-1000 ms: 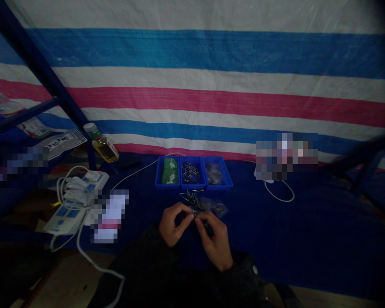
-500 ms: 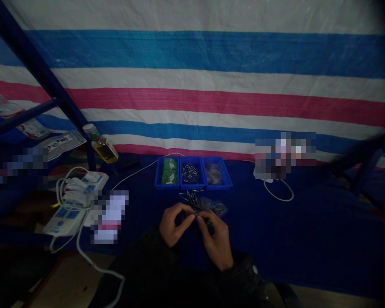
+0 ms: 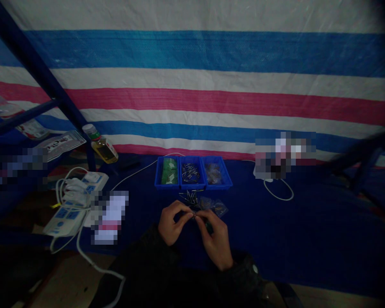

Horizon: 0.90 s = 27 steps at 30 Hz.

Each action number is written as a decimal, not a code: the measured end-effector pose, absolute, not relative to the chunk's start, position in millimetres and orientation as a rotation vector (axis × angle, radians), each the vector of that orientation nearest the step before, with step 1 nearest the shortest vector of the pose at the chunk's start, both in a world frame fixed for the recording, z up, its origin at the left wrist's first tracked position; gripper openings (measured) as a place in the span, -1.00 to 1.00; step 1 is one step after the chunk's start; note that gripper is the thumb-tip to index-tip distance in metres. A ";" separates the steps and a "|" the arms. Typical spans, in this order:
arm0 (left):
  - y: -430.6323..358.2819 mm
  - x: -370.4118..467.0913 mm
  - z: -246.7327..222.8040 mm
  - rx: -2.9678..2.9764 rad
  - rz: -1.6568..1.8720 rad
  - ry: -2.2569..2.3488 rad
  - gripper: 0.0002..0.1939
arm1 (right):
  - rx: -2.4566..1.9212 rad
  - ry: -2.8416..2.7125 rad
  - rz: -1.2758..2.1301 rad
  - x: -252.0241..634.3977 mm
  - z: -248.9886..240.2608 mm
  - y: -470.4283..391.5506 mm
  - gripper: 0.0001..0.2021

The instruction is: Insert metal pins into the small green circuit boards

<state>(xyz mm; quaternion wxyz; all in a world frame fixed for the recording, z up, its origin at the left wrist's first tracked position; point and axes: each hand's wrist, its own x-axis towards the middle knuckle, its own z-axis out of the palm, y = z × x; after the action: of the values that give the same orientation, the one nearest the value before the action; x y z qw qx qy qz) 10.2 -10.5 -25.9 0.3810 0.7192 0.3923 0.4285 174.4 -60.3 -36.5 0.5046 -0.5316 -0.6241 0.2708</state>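
Black-sleeved left hand, right hand, curled inward, seemingly pinching a small piece

Dim light, darkened right corners, and 3 coarsely pixelated areas.

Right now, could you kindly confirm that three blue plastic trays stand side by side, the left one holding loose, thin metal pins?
Not quite: the head view shows the middle blue plastic tray holding loose, thin metal pins, not the left tray. All three do stand side by side.
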 end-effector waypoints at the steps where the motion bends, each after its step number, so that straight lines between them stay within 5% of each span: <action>1: -11.1 10.3 -25.3 1.835 1.082 1.002 -0.87 | -1.284 -1.503 0.650 174.5 -36.4 -60.5 -0.82; 11: -15.6 12.4 -25.1 1.813 1.127 1.010 -0.92 | -1.305 -1.351 0.571 174.5 -40.0 -64.6 -0.92; 19: -9.4 7.9 -22.6 1.944 1.138 0.879 -0.67 | -1.273 -1.407 0.561 179.4 -35.9 -65.2 -0.78; 27: -5.3 9.6 -25.8 2.023 1.240 0.872 -0.88 | -1.217 -1.420 0.535 178.9 -38.8 -62.6 -0.89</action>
<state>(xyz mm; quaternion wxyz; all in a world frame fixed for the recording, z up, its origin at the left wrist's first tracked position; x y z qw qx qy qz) 9.6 -5.3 -25.8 0.3019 0.7630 0.3288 0.4676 178.9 -62.6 -38.8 0.5633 -0.5169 -0.6032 0.2274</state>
